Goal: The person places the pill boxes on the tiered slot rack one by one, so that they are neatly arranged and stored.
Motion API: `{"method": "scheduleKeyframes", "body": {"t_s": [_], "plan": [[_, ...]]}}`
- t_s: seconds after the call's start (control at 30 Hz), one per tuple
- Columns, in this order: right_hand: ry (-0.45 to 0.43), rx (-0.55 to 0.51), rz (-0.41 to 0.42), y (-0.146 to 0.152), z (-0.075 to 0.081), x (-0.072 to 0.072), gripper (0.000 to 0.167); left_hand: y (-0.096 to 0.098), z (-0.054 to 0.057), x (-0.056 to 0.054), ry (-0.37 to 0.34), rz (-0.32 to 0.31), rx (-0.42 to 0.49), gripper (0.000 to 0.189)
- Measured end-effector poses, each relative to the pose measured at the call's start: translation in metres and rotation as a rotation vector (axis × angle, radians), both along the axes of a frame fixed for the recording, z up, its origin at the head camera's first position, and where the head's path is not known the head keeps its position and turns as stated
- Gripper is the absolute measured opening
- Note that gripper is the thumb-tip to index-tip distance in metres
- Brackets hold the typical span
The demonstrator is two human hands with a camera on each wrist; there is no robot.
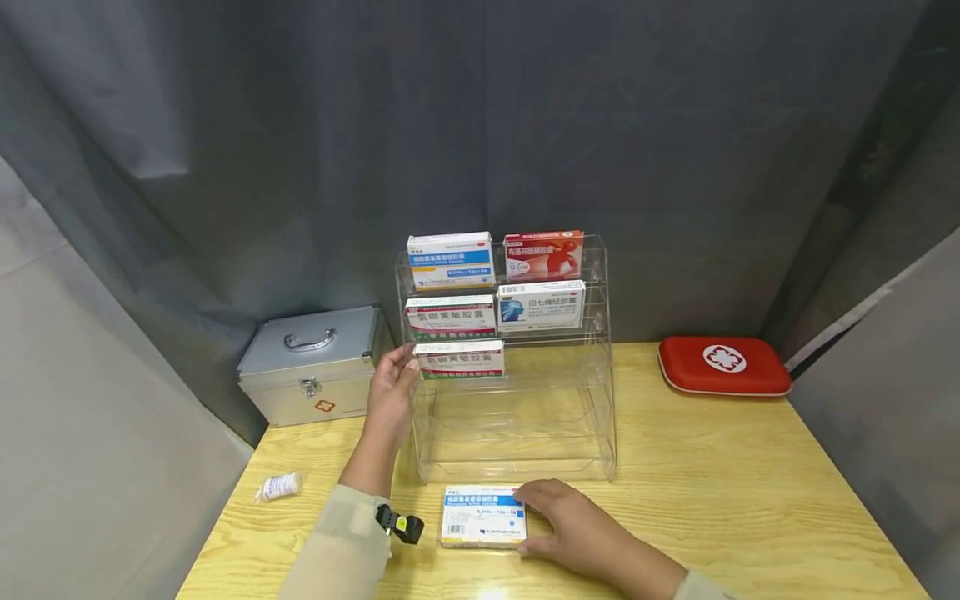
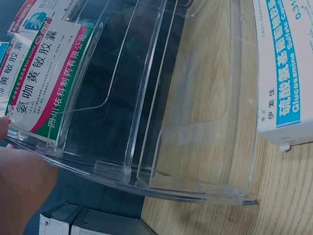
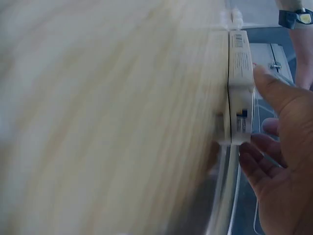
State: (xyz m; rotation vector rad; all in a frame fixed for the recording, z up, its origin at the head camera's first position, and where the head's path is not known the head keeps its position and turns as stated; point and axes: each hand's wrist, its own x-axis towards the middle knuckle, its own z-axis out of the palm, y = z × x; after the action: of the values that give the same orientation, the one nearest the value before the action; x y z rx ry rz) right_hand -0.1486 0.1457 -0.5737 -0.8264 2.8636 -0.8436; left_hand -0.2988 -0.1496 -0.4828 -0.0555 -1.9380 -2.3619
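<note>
A clear acrylic display rack [image 1: 517, 417] stands mid-table, also seen close up in the left wrist view. My left hand [image 1: 393, 379] grips its left side edge, thumb right beside a green-and-red medicine box [image 1: 459, 361] on a middle tier. In front of the rack, a white-and-blue medicine box [image 1: 483, 517] lies face up. Its right end is between the thumb and fingers of my right hand [image 1: 573, 525]. The right wrist view shows this box [image 3: 239, 63] edge-on, with the hand [image 3: 288, 132] around its end.
Higher tiers hold another green-and-red box [image 1: 450, 317], a blue-and-white box [image 1: 451, 262], a red box [image 1: 543, 255] and a white box [image 1: 541, 306]. A silver first-aid case [image 1: 315, 362] and a small wrapped white roll [image 1: 281, 486] are left. A red case [image 1: 723, 367] lies right.
</note>
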Motion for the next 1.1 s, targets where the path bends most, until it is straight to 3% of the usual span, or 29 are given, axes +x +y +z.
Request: {"method": "scheduleKeyframes", "body": {"t_s": [0.27, 0.73, 1.1], "plan": [[0.025, 0.045, -0.014, -0.008, 0.0, -0.004, 0.068, 0.0, 0.0, -0.001, -0.004, 0.002, -0.018, 0.043], [-0.088, 0.037, -0.044, -0.009, -0.002, -0.007, 0.084, 0.001, 0.002, 0.001, 0.004, 0.004, -0.008, 0.043], [-0.151, -0.031, -0.063, 0.021, 0.006, 0.004, 0.082, 0.0, 0.0, 0.0, 0.0, -0.01, -0.016, 0.044]]}}
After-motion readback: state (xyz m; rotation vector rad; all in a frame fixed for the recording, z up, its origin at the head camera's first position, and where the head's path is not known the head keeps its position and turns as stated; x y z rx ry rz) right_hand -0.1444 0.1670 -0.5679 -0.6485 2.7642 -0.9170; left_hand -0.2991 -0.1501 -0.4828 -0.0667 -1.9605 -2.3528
